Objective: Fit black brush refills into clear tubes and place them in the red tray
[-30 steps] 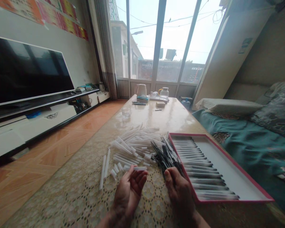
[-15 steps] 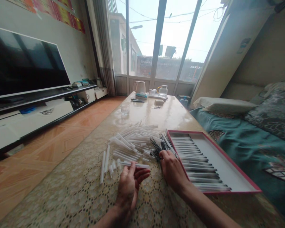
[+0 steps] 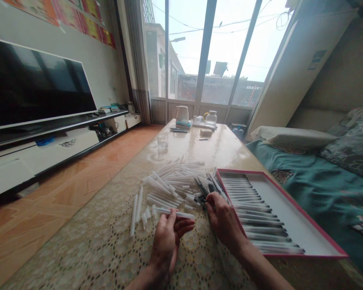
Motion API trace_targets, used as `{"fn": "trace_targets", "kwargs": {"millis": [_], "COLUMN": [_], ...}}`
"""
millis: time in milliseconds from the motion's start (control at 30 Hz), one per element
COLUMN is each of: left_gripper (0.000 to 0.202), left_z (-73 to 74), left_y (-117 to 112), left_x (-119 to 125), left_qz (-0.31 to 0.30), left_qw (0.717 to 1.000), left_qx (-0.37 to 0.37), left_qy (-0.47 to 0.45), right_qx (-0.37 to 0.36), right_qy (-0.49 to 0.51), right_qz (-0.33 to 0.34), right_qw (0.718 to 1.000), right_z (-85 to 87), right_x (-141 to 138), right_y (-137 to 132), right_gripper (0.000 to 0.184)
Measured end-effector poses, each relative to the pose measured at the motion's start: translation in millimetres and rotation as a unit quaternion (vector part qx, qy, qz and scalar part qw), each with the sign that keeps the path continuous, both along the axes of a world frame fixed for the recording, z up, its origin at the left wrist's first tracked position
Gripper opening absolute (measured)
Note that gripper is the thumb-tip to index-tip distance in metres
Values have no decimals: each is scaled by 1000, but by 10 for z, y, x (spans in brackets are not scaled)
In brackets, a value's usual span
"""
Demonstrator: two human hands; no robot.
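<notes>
My left hand pinches a white translucent tube between thumb and fingers, above the patterned tablecloth. My right hand has its fingers closed at the near end of a pile of thin black sticks. A dark slender end shows below that hand, so it seems to grip one of these sticks; the fingertips are partly hidden. Beyond the left hand lies a heap of loose white tubes, with several short white caps near it. Right of my right hand, a red-rimmed box holds a row of dark-tipped tubes.
A drinking glass stands farther up the long table. At its far end are a kettle, a glass jug and a small box. A sofa runs along the right, a TV cabinet along the left.
The whole view has shifted slightly, so things appear a little farther right and lower. My left hand still holds the tube, and my right hand stays at the black sticks.
</notes>
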State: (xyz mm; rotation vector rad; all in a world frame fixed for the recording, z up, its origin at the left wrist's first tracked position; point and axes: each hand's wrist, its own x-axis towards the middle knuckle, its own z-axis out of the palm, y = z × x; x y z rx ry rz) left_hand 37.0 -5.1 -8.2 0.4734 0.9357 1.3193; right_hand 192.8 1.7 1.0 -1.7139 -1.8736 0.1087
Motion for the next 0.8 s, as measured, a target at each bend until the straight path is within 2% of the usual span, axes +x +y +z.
{"fn": "trace_targets", "kwargs": {"millis": [33, 67, 167, 233, 267, 333, 400, 467, 633, 800], "left_gripper": [9, 10, 13, 13, 14, 14, 14, 14, 14, 15], "left_z": [-4, -9, -30, -35, -32, -19, -5, 0, -16, -26], "left_y": [-1, -2, -8, -10, -10, -9, -7, -4, 2, -3], "left_x": [0, -1, -5, -8, -8, -5, -2, 2, 4, 2], "left_qz": [-2, -5, -14, -18, -19, -20, -21, -25, -28, -29], "left_qw": [1000, 1000, 1000, 1000, 1000, 1000, 1000, 999, 999, 999], "left_qx": [1, 2, 8, 11, 11, 10, 11, 12, 14, 16], "left_qy": [1, 3, 10, 14, 14, 15, 18, 22, 23, 24], "right_qx": [-8, -23, -67, -87, -91, -82, -57, -37, -64, -100], "right_qy": [40, 129, 372, 439, 442, 410, 372, 363, 400, 448], "right_qz": [10, 25, 60, 65, 65, 67, 70, 65, 58, 81], "right_qw": [999, 991, 924, 892, 890, 906, 924, 929, 913, 885], "right_z": [10, 9, -58, -130, -162, -206, -213, -190, -120, -174], "right_x": [-6, -17, -64, -89, -95, -96, -93, -95, -113, -113], "right_y": [-72, -143, -312, -368, -380, -386, -384, -385, -406, -404], "right_gripper": [9, 7, 10, 13, 14, 11, 8, 8, 15, 21]}}
